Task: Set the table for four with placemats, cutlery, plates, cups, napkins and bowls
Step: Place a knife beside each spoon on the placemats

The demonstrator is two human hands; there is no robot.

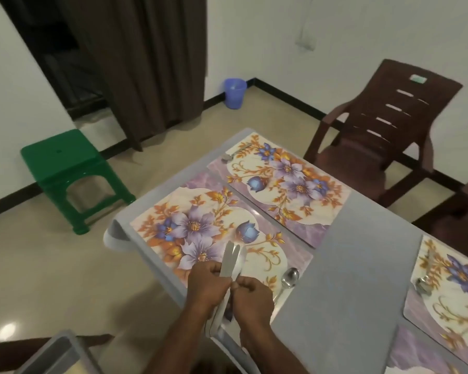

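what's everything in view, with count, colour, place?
placemats: 3 visible, floral purple-orange, on the table
table: 1, grey, centre-right
spoons: 3, silver, one on each placemat
knives: a silver bunch, count unclear, held over the near placemat
chairs: 2, brown, right; one cut off
stool: 1, green, left floor
bin: 1, blue, far corner
curtain: 1, dark brown, doorway
tray: 1, grey, bottom left
left hand: grips knives
right hand: pinches knives
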